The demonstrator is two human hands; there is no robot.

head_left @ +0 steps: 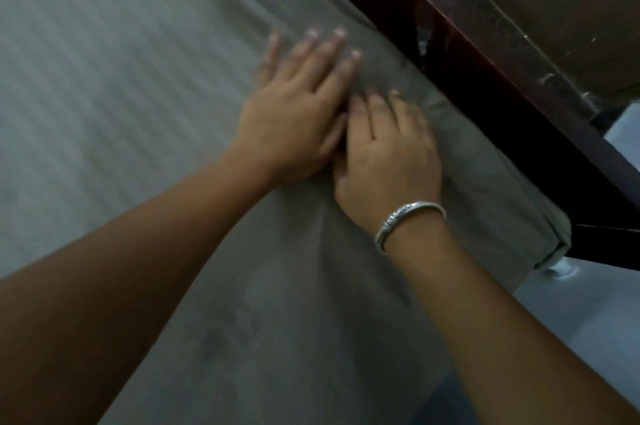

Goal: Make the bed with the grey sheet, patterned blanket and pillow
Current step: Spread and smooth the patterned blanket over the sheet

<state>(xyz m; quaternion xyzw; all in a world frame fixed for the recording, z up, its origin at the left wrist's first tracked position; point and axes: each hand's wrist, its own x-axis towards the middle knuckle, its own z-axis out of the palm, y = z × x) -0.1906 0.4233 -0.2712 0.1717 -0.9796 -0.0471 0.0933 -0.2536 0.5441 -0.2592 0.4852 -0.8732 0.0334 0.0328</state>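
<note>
The grey sheet (277, 286) is lying spread over the bed and is reaching to the bed's right edge. There it is hanging down in soft folds at the corner, close against the dark wooden frame (485, 88). Some shallow creases are running through the cloth near the edge.

Both hands are lying on the sheet near this edge, side by side and touching each other. The left hand (298, 109) is lying flat, palm down, with its fingers straight and a little spread, and it is pressing on the cloth without gripping anything. The right hand (388, 154) is also resting palm down on the sheet, nearer to the frame. Its fingers are stretched forward and a little blurred, and they are not holding any fold that can be seen. A silver bangle (410, 222) is sitting on the right wrist.

To the left of the sheet a striped grey fabric (86, 78) is covering the rest of the bed. Behind the frame a brown surface (571, 9) is showing at the upper right, and a pale floor (571, 320) is showing below the bed corner.
</note>
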